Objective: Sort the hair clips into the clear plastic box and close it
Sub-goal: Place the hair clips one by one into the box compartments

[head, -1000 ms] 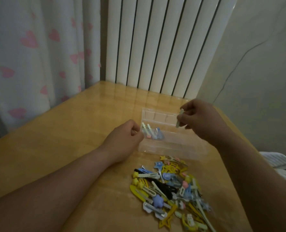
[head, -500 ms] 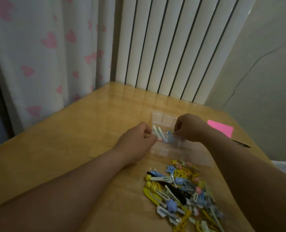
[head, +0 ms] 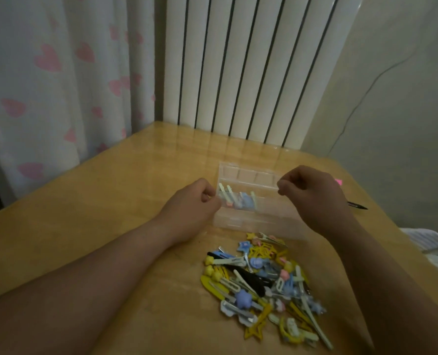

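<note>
The clear plastic box (head: 269, 217) lies open on the wooden table (head: 105, 206), its lid flat behind it. Several hair clips (head: 238, 201), pale green, pink and blue, lie in its left compartment. A loose pile of hair clips (head: 264, 283) in yellow, blue, black and pink lies on the table in front of the box. My left hand (head: 194, 203) is curled against the box's left edge and holds it there. Over the box's right part hovers my right hand (head: 307, 190), fingers curled, thumb against forefinger, with nothing visible in it.
A dark pen (head: 357, 205) and a pink note (head: 338, 181) lie on the table to the right of my right hand. A white radiator (head: 251, 73) stands behind the table, a heart-patterned curtain (head: 46, 85) at left. White cloth (head: 427, 245) lies off the table's right edge.
My right hand carried a pale clip down into the box's left compartment, let it go and drew back up to the right, holding nothing. My left hand stayed at the box's left edge.
</note>
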